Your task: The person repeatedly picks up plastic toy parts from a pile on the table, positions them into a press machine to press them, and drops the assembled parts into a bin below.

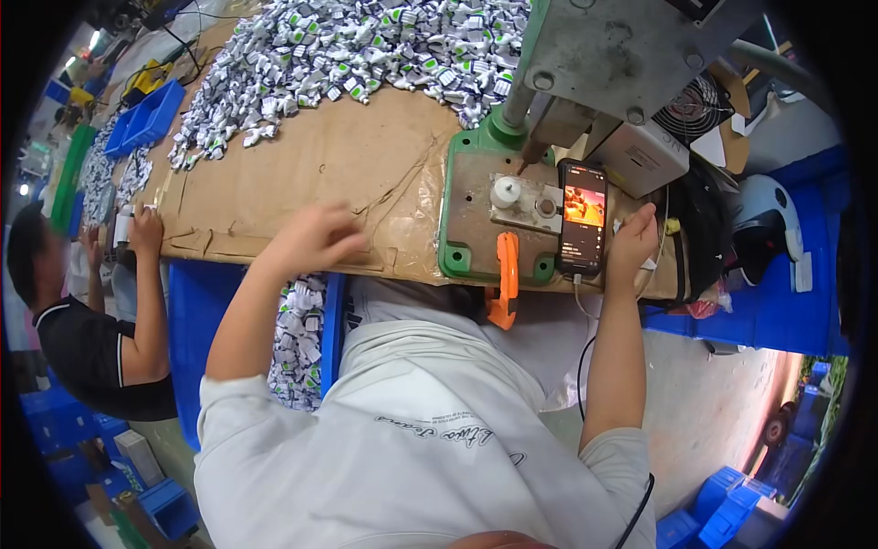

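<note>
My left hand (pixel 322 240) hovers over the cardboard-covered bench, its fingers loosely bent and apart, with nothing seen in it. To the right of a propped phone (pixel 583 218) is my right hand (pixel 633 240), fingers half curled and apart; I make out nothing in it. Between the hands stands a bench press with a green base (pixel 471 220). A white round plastic part (pixel 505 191) sits on its metal fixture (pixel 540 212), below the press's pointed tip (pixel 525 167). An orange handle (pixel 505 279) hangs over the base's front edge.
A large heap of small white parts with green patches (pixel 347 55) covers the far bench. More lie in a blue bin (pixel 297 339) by my lap. A co-worker (pixel 101 320) works at left. A grey box (pixel 640 156), a fan (pixel 692 105) and a helmet (pixel 766 224) stand at right.
</note>
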{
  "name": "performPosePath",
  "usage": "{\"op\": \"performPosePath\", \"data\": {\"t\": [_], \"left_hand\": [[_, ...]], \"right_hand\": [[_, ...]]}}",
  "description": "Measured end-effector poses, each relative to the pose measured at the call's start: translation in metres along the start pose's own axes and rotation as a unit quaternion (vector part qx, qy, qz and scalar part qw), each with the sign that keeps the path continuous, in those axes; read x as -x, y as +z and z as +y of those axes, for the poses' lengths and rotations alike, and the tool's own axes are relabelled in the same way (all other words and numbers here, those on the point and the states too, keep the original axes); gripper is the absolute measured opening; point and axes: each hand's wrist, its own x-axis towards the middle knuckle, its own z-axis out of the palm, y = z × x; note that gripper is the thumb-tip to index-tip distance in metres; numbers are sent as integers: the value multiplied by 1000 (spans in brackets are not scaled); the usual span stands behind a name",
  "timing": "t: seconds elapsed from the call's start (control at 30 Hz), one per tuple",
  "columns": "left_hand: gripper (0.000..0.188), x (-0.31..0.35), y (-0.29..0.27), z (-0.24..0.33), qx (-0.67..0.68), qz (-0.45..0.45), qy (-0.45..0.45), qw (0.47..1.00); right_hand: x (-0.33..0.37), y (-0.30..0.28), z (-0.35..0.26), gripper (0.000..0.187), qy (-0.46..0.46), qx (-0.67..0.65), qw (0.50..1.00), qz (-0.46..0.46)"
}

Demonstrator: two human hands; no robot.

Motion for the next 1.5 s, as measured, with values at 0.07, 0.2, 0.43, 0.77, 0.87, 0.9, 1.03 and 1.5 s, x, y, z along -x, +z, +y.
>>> {"op": "performPosePath", "data": {"t": [0.07, 0.2, 0.43, 0.77, 0.87, 0.9, 1.03, 1.5], "left_hand": [[21, -29, 11, -5, 0, 38, 4, 999], [33, -139, 21, -1, -16, 265, 86, 960], [53, -243, 20, 14, -212, 294, 62, 930], [49, -215, 1, -13, -175, 281, 137, 934], [50, -195, -4, -26, -190, 273, 131, 934], [50, -189, -5, -31, -186, 259, 126, 939], [41, -176, -9, -49, -184, 247, 119, 944], [27, -119, 9, -8, 156, 308, 101, 933]], "right_hand": [[-1, -4, -3, 50, 31, -22, 999, 9], [2, 2, -6, 49, 8, -9, 999, 30], [-1, 0, 8, 45, -15, -9, 1000, -15], [0, -3, 13, 36, -22, -32, 998, -54], [0, -2, 13, 38, 3, -45, 997, -61], [0, -1, 14, 38, 2, -48, 997, -63], [-1, 0, 16, 38, 23, -50, 996, -75], [0, -1, 10, 34, 8, -58, 996, -71]]}}
